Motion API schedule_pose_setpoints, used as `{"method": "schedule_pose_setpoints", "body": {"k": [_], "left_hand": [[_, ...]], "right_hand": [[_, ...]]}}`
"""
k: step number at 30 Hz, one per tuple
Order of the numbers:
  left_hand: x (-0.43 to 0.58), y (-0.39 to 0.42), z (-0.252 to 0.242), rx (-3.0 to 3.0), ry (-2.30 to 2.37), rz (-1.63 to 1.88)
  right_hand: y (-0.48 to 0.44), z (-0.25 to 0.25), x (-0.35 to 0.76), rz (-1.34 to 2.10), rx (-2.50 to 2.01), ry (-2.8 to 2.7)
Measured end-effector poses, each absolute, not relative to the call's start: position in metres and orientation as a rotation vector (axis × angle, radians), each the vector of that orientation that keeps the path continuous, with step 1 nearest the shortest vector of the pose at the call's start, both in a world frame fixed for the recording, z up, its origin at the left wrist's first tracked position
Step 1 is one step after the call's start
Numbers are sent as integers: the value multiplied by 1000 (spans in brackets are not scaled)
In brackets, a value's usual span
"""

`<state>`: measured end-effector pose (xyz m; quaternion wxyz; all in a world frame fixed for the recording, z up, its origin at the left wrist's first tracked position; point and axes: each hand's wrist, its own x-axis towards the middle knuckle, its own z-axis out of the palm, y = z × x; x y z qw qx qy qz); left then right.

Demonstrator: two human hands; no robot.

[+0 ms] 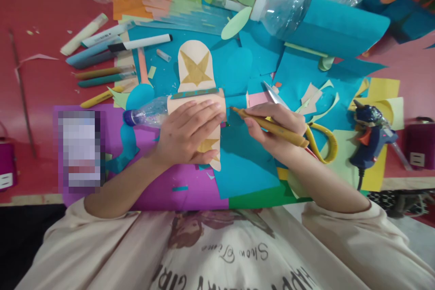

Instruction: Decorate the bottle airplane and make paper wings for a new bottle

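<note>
My left hand point(190, 133) lies flat with fingers stretched over a small plastic bottle point(149, 112) wrapped in peach paper point(220, 99). A paper wing with a gold star point(196, 68) sticks out above the wrap, and a second starred piece shows partly below my fingers. A dark teal strip point(193, 94) crosses the wrap near its upper edge. My right hand point(278, 124) grips a yellow-orange marker point(275, 130), its tip by the right end of the wrapped bottle. Beneath that hand lie yellow-handled scissors point(328, 142), blades pointing up and left.
Several markers point(105, 72) lie at the upper left, above a blurred phone point(81, 149). A blue glue gun point(369, 133) rests at the right on yellow paper. Large clear bottles point(282, 4) stretch across the back. Blue paper point(249, 163) and scraps spread beneath my hands.
</note>
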<state>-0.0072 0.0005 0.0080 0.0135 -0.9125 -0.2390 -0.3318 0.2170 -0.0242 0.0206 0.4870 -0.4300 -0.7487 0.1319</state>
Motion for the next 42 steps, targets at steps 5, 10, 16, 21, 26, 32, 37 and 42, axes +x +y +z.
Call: {"method": "schedule_pose_setpoints", "body": {"k": [5, 10, 16, 21, 26, 32, 37, 42], "left_hand": [[-8, 1, 8, -2845, -725, -1028], [-8, 0, 9, -2859, -757, -1006], [-8, 1, 9, -2853, -750, -997], [-8, 2, 8, -2838, -737, -1025], [-7, 1, 8, -2838, -726, -1026], [-7, 2, 9, -2819, -742, -998], [-9, 3, 9, -2813, -801, -934], [-11, 4, 8, -2799, -897, -930]], "right_hand": [[-25, 20, 219, 298, -1071, -1803], [-26, 17, 222, 324, -1096, -1764], [-25, 10, 227, 345, -1081, -1716], [-22, 11, 227, 294, -1076, -1675], [-20, 13, 227, 243, -1076, -1668], [-21, 7, 230, 296, -1057, -1552], [-20, 5, 233, 298, -1090, -1453], [-14, 8, 235, 320, -999, -1631]]}}
